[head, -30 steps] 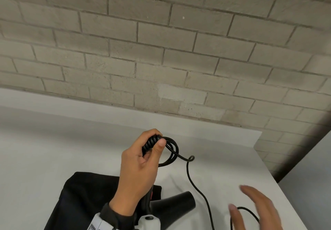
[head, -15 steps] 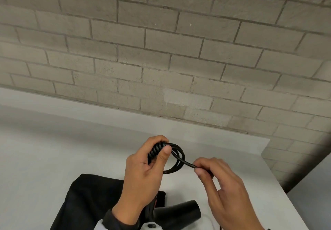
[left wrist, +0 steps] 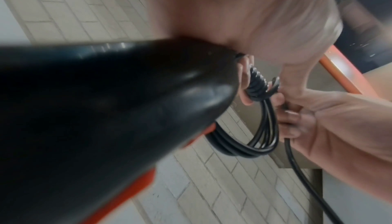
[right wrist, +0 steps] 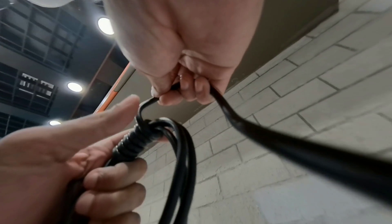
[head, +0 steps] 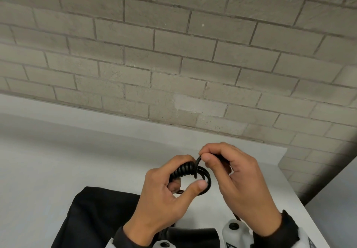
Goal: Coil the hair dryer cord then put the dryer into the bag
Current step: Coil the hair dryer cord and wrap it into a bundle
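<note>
A pale worktop (head: 58,170) runs up to a grey brick wall (head: 173,54), and a black bag (head: 92,215) lies flat on the worktop at the near edge, under the person's forearms. The black hair dryer (left wrist: 95,118) sits low between the wrists, above the bag; from the head camera only a dark sliver of it shows, so how it lies cannot be told exactly. Raised above both are the two hands, close together. The left hand (head: 166,195) has its fingers curled round the cord (head: 202,180), gripping the bundle of loops where several tight turns already bind it, thumb pressed on the lower arc of the loops. The right hand (head: 237,178), just to the right and touching the bundle, pinches the free run of cord between thumb and fingertips, right above the wrapped section. From that grip the cord bends short and steep down onto the windings, while the loose tail (right wrist: 286,135) trails away under the right palm toward the wrist. The wrapped stretch runs slantwise across the left grip, so the next turn would likely have to pass crosswise round it, carried by the right hand, the nearer one to the free end. Coiling looks unfinished; the dryer is not in the bag.
</note>
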Tool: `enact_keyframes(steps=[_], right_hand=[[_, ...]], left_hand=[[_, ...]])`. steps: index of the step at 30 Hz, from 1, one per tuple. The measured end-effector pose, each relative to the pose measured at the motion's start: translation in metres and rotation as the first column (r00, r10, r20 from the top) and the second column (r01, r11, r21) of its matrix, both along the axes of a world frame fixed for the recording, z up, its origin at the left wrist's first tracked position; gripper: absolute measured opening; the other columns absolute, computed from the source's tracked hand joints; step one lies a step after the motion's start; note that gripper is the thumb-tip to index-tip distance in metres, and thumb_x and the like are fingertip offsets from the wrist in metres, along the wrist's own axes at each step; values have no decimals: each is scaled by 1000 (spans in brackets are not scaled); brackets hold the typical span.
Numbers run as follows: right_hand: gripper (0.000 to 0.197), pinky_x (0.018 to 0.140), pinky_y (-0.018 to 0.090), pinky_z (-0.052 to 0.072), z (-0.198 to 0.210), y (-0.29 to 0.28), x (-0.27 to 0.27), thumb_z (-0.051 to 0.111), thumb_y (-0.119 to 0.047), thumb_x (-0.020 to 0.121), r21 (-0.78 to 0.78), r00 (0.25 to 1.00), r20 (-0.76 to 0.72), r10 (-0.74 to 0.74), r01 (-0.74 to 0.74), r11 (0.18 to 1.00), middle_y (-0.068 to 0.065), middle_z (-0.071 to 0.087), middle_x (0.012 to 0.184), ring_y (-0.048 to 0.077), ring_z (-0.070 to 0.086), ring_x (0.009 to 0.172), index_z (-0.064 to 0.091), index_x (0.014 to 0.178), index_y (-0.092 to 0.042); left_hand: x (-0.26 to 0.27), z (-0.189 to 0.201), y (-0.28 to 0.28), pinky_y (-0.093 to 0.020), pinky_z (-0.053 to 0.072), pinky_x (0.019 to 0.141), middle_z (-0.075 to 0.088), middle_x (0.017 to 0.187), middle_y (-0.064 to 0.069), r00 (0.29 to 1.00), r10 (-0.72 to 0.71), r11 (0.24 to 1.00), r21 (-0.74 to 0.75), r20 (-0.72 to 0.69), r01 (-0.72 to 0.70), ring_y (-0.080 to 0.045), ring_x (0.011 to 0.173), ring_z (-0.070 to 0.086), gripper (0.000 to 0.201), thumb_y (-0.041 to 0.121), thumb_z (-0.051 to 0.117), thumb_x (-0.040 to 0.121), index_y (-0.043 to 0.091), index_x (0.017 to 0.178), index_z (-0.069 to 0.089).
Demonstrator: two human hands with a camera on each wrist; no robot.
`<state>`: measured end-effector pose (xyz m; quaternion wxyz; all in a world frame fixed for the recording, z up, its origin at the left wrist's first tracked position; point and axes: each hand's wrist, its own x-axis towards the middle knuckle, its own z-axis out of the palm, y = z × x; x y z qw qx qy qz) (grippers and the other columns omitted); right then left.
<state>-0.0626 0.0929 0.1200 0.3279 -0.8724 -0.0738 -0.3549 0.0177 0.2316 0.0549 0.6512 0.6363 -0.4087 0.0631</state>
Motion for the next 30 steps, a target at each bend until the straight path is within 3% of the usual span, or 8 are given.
enact_keyframes(steps=[4, 9, 14, 19, 22, 25, 27, 30], right_hand=[[11, 64, 21, 51, -4, 2, 3, 60, -16, 91, 204, 996, -69, 56, -41, 978, -7, 67, 78, 14, 63, 71, 68, 88, -23], [7, 69, 15, 51, -13, 3, 8, 61, -11, 89, 434, 989, -58, 134, -96, 896, 1, 70, 74, 11, 67, 73, 68, 89, -13], [6, 71, 19, 51, -29, 4, 10, 62, -14, 87, 561, 986, -49, 157, -103, 822, 3, 71, 77, 12, 68, 76, 68, 86, -13], [19, 77, 18, 51, -42, 5, 4, 59, -37, 91, 585, 978, -39, 203, -143, 798, 2, 74, 91, 14, 70, 88, 72, 91, -24], [38, 87, 39, 54, -54, 3, -1, 77, -42, 75, 613, 949, -40, 311, -223, 758, 10, 73, 104, 24, 68, 99, 70, 103, -18], [27, 81, 52, 56, -57, -1, 0, 80, -32, 73, 593, 965, -80, 251, -156, 790, 12, 73, 94, 26, 68, 88, 73, 96, -19], [16, 78, 48, 56, -52, -5, 1, 74, -30, 77, 524, 969, -112, 220, -130, 842, 9, 73, 87, 27, 67, 83, 74, 90, -22], [8, 75, 33, 56, -41, -13, 0, 69, -28, 82, 430, 950, -175, 259, -162, 888, 5, 72, 82, 20, 67, 79, 74, 87, -24]], left_hand=[[-1, 0, 0, -19, 30, 43, 67, 73, 6, 1000, -15, 1000, -19, -15, 15, -8, 42, 28, 27, 44, 72, 79, 33, 104, 68], [-3, 1, 1, -18, 28, 43, 61, 69, 11, 998, -52, 996, -79, -21, 50, -6, 44, 31, 27, 47, 71, 81, 25, 97, 71], [-4, 2, 2, -19, 28, 43, 57, 67, 17, 998, -51, 993, -109, -27, 48, -5, 46, 33, 30, 50, 69, 82, 23, 94, 71], [-7, 3, 1, -25, 31, 40, 58, 67, 15, 998, -40, 986, -163, -55, 31, -16, 44, 36, 30, 54, 66, 83, 25, 94, 70], [-7, 3, 1, -32, 42, 41, 64, 70, 6, 996, -27, 982, -188, -83, 11, -28, 48, 49, 24, 52, 66, 83, 29, 92, 69], [-7, 4, 1, -14, 40, 46, 62, 67, 11, 995, -33, 979, -202, -91, 14, -6, 46, 46, 27, 51, 65, 83, 25, 90, 68], [-8, 4, 0, -10, 37, 48, 59, 65, 12, 995, -36, 979, -203, -92, 17, -1, 47, 42, 31, 55, 64, 83, 25, 90, 68], [-6, 4, -2, -16, 39, 50, 61, 68, 5, 994, -44, 981, -192, -97, 24, -7, 50, 46, 31, 60, 62, 82, 30, 88, 68]])
